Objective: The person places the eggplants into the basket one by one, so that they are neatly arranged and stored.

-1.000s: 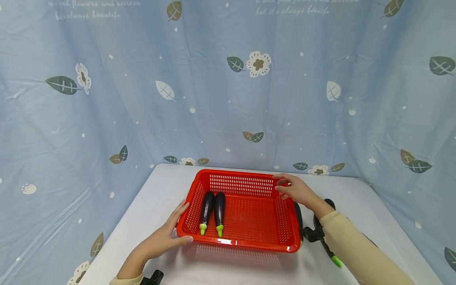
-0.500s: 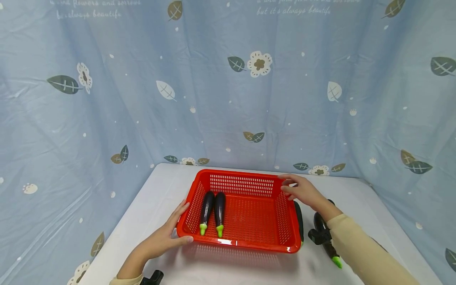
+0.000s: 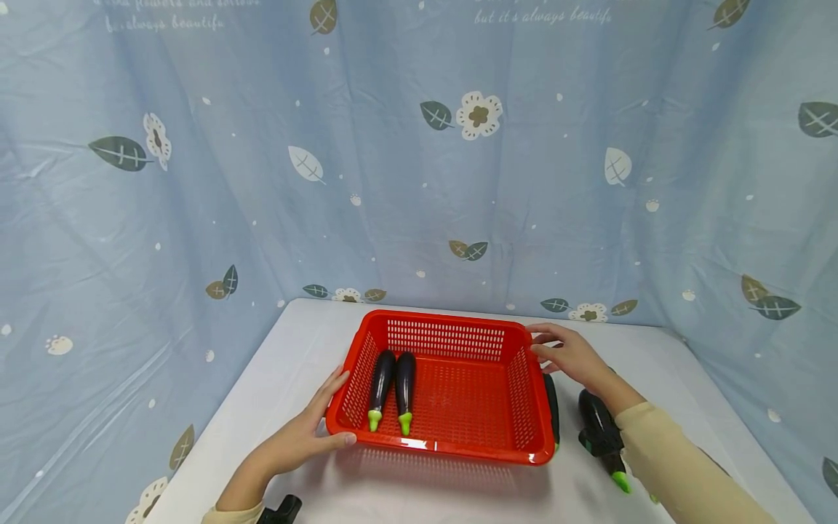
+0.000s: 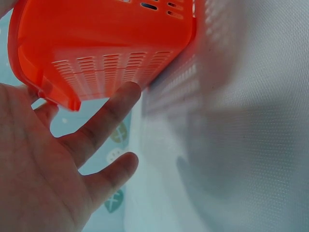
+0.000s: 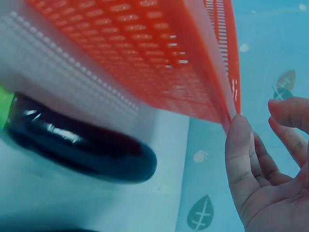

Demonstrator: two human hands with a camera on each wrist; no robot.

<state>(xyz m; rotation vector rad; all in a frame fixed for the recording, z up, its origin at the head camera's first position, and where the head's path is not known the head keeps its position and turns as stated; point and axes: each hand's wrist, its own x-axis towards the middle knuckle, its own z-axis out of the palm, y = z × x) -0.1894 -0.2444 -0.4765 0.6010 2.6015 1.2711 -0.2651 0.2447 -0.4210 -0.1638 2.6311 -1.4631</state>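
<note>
Fingers of the left hand [image 3: 297, 437] lie straight and spread at the near left corner of the red basket [image 3: 471, 451], with the thumb on its near rim and other fingers against the outside of its left wall. At the basket's far right corner, the right hand [image 3: 576, 356] has its thumb and fingers bent and parted; the thumb tip is right at the rim, though whether it touches I cannot tell.

Inside the basket, toward its left wall, lie the left eggplant [image 3: 380, 389] and its neighbour [image 3: 405, 389], side by side, green stems toward the near rim; they are nearer to the left fingers than to the right ones. A third eggplant [image 3: 553, 411] lies outside, just beside the basket's right wall, nearer to the body than the right fingers. Farther right of the basket is a fourth eggplant [image 3: 596, 415], partly hidden by a black wrist device [image 3: 601, 441]. Beyond it, a green tip [image 3: 654, 499] peeks out by the right sleeve [image 3: 681, 469]. White cloth [image 3: 314, 495] lies beneath the basket; a blue curtain [image 3: 393, 182] hangs behind it.
</note>
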